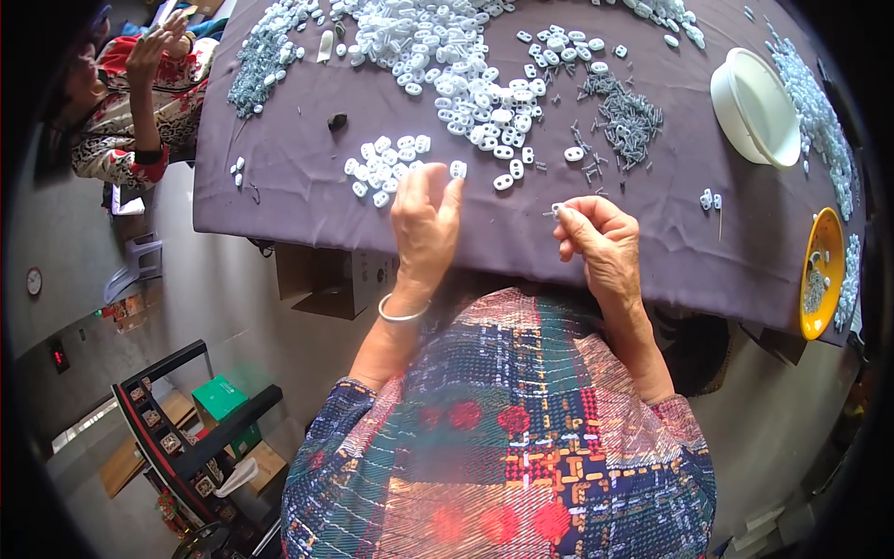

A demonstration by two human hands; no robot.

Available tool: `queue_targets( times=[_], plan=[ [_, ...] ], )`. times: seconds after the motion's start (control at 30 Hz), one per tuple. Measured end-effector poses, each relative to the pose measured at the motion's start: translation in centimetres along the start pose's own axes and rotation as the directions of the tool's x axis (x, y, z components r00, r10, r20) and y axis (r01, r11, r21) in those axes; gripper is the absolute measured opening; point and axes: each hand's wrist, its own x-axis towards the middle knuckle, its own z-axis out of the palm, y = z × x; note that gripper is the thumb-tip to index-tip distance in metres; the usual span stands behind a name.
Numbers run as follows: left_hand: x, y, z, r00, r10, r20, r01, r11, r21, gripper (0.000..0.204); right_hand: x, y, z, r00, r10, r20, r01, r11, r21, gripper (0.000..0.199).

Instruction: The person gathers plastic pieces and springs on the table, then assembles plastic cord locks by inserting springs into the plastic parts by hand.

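Observation:
My right hand (603, 240) is closed in a pinch, thumb against forefinger. Between those fingertips is a small pale piece (557, 210) with a thin grey pin sticking out to the left. My left hand (426, 224), with a bracelet at the wrist, hovers palm down with thumb and fingers apart. A white oval two-holed piece (457, 170) stands just past its thumb tip. Beside its fingers lies a small group of similar white pieces (382, 166), partly hidden by the hand. Grey pins or small screws (626, 121) lie heaped beyond my right hand.
A large heap of white two-holed pieces (410, 47) spreads over the dark tablecloth (307, 186). At the right are a white basin (756, 107) and a yellow bowl (823, 270) with small parts. Another person (140, 102) sits at the far left, hands raised.

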Motion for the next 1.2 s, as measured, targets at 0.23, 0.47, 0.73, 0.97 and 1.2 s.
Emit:
queue_targets(
  times=[0.23,0.47,0.73,0.97,1.2],
  plan=[
    [1.2,-0.1,0.5,0.991,0.075,0.113,-0.089,0.988,0.123,0.017,-0.4,0.0,0.4,1.0,-0.005,0.025,0.005,1.0,0.0,0.013],
    [1.2,0.1,1.4,0.979,0.115,0.17,-0.075,0.971,-0.225,0.013,-0.4,0.2,-0.1,1.0,0.007,0.019,-0.008,0.999,0.045,0.013],
    [1.7,-0.5,0.4,0.972,0.076,0.224,-0.023,0.973,-0.229,0.012,-0.3,0.2,0.1,1.0,-0.001,0.025,0.0,0.999,0.053,0.013],
    [1.6,-0.5,0.0,0.966,0.24,0.094,-0.256,0.935,0.245,0.014,-0.6,0.3,0.4,1.0,0.001,0.029,-0.002,0.999,0.05,0.012],
    [3.1,-2.8,0.6,0.915,0.401,0.037,-0.396,0.878,0.268,0.031,-0.3,0.7,0.5,0.999,-0.028,0.027,0.028,1.0,0.006,0.011]
  ],
)
